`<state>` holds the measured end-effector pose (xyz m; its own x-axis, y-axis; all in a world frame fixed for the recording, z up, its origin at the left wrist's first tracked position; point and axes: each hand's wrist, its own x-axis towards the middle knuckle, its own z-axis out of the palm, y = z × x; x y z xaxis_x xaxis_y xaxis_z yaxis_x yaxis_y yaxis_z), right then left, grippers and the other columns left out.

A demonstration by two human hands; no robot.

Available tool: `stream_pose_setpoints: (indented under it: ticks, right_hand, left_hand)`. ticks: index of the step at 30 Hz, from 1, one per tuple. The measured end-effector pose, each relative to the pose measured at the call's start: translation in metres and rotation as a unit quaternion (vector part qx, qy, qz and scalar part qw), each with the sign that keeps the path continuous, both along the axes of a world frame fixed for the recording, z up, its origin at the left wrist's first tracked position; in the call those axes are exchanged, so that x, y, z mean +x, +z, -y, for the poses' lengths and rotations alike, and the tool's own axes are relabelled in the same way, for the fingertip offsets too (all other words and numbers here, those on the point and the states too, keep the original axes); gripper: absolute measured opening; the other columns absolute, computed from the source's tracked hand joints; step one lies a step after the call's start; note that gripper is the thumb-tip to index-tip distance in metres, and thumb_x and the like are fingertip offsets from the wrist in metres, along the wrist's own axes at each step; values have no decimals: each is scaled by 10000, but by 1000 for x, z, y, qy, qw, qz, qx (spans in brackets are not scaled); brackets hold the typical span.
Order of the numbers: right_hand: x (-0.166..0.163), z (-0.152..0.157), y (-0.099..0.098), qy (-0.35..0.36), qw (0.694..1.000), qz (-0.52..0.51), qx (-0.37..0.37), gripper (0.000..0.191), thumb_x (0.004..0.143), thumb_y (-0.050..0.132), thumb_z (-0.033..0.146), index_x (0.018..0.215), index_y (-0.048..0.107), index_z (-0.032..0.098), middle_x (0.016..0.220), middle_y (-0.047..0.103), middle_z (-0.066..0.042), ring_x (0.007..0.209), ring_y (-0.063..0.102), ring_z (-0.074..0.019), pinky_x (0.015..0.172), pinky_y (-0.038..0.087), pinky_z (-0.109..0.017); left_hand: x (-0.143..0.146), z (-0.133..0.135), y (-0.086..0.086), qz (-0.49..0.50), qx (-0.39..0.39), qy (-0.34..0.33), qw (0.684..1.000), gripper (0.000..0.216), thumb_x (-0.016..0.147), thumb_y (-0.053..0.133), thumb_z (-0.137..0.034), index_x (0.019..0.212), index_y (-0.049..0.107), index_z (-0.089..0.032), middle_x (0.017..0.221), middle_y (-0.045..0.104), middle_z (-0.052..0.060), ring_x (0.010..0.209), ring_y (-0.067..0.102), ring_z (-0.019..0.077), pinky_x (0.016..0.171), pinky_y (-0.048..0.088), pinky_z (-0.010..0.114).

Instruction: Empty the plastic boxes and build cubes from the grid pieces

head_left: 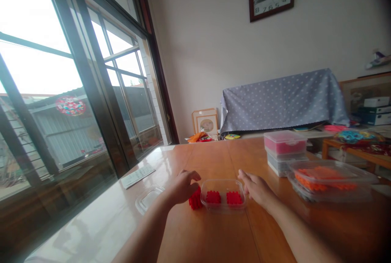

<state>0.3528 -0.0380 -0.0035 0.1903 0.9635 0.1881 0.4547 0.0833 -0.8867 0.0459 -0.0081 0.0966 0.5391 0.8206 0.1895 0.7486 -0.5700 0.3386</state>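
On the wooden table, a clear plastic container [222, 210] holds two red notched square pieces, a left one [213, 197] and a right one [233, 198]. Against its left side stands a red stack of similar toothed pieces [195, 201]. My left hand [183, 186] is over and beside that stack, its fingers curved with a gap between them; whether it touches the stack I cannot tell. At the container's right side is my right hand [255, 188], fingers loosely extended and apart, close to the rim with nothing visible in it.
A clear lid [150, 198] lies left of my left forearm, with a printed sheet [138, 176] beyond it. Stacked boxes [285, 151] stand at the back right. Nearer sits a large clear container [331, 179] with orange pieces. Windows line the left.
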Motion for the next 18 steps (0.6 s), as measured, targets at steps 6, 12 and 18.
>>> stream_pose_setpoints:
  ticks: [6,12,18]
  right_hand:
    - [-1,1,2,5,1000,-13,-11,761,920,293,781,1060,698,153,517,565,31,464,555,-165,537,417,-289]
    - [-4,4,4,14,1000,-10,-19,778,918,266,791,1069,681,151,499,543,42,455,554,-168,534,413,-293]
    - [-4,4,4,13,999,-15,-27,790,910,270,801,1093,672,146,512,559,40,450,549,-166,526,417,-291]
  left_hand:
    - [-25,1,1,-24,-36,31,999,435,757,656,-302,1190,655,-266,1181,687,51,1141,598,270,951,485,366]
    - [-27,2,-10,-41,-43,50,997,499,682,704,-275,1177,644,-289,1193,678,37,1124,602,282,946,479,380]
    - [-31,-4,-19,-21,-25,35,999,466,665,705,-238,1125,642,-272,1131,691,24,1061,610,259,904,483,352]
